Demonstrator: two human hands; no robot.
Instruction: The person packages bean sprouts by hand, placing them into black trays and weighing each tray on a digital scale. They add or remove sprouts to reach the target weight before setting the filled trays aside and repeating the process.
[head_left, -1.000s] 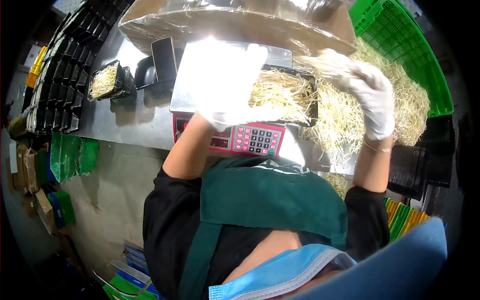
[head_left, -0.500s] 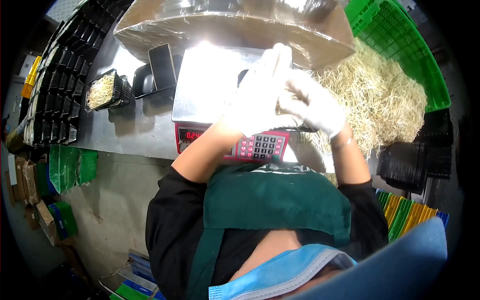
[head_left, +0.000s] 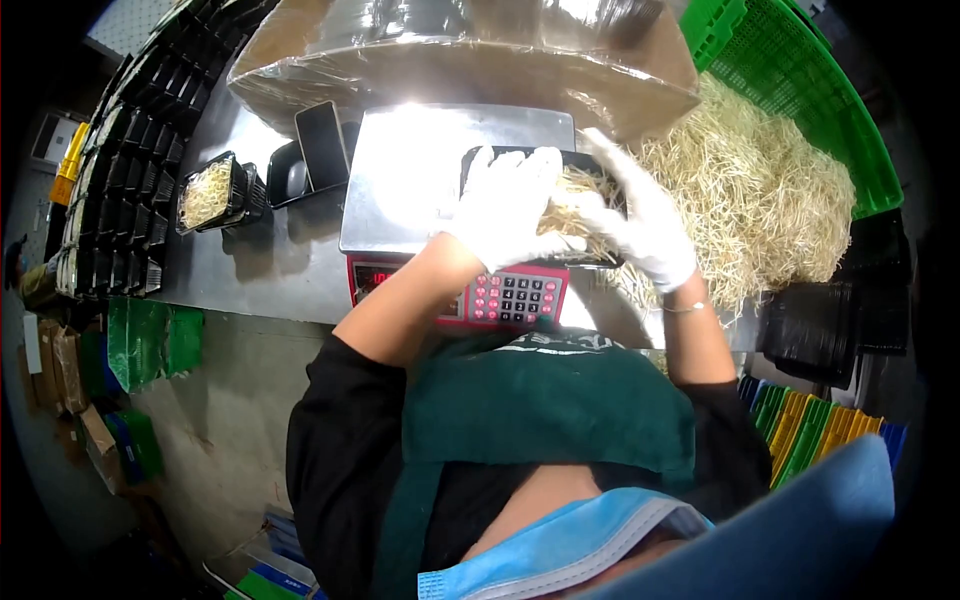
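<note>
A black rectangular tray (head_left: 580,157) sits upright, open side up, toward the 3 o'clock side of a silver scale plate (head_left: 395,195), its long sides running from 9 to 3 o'clock. Pale, thin sprouts (head_left: 582,184) lie tangled inside, showing toward 3 o'clock; the tray's 9 o'clock half is mostly hidden, its 10 o'clock corner visible.

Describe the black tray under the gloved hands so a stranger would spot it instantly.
On the metal worktable, find the red-fronted scale. The black tray is at the scale's right side, next to the large heap of sprouts. Unlike the filled tray farther left, it has a white-gloved left hand and right hand over it.
</note>
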